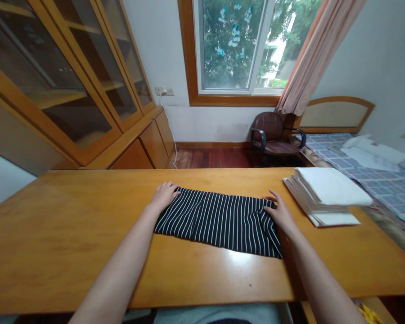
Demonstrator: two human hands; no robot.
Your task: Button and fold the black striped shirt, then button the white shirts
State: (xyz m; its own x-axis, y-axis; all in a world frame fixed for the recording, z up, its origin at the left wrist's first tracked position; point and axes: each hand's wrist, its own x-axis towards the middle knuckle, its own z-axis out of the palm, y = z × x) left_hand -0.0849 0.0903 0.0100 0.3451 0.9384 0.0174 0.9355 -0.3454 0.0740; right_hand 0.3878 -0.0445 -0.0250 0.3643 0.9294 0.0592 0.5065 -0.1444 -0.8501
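Observation:
A black cloth with thin white stripes [219, 222] lies folded into a long band across the wooden table. At its far left corner, my left hand [165, 195] has its fingers closed over the edge. My right hand [279, 215] grips the far right corner, the thumb on top and a finger raised slightly beyond the edge. Creases run through the fabric near the right hand, while the left part lies flatter. What garment or piece the cloth is cannot be made out.
A stack of folded white sheets [327, 189] sits on the table [70, 243] to the right. Beyond are a glass-door cabinet [97, 81], a brown office chair [272, 132] and a bed [388, 180]. An open drawer [380, 308] shows at the lower right.

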